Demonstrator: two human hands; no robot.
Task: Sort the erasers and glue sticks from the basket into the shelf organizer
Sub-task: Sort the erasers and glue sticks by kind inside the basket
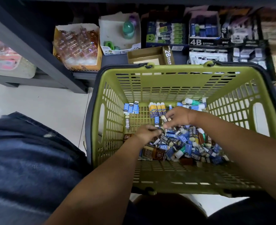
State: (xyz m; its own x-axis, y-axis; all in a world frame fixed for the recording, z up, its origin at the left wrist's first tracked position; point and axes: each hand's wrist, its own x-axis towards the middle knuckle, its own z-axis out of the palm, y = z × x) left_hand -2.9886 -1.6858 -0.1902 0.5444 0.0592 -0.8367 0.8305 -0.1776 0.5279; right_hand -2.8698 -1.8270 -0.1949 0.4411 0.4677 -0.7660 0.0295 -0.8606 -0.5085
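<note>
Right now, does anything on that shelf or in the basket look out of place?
Yes: the brown 2B box sits crooked in front of the neater shelf boxes, seemingly empty. In the basket, erasers and glue sticks lie in a jumbled heap.

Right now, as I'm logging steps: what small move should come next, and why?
Probably lift the right hand out of the basket toward the open 2B box: it seems to pinch an eraser, and that box looks nearly empty.

Open-topped basket (111, 82), bare near floor.
</note>
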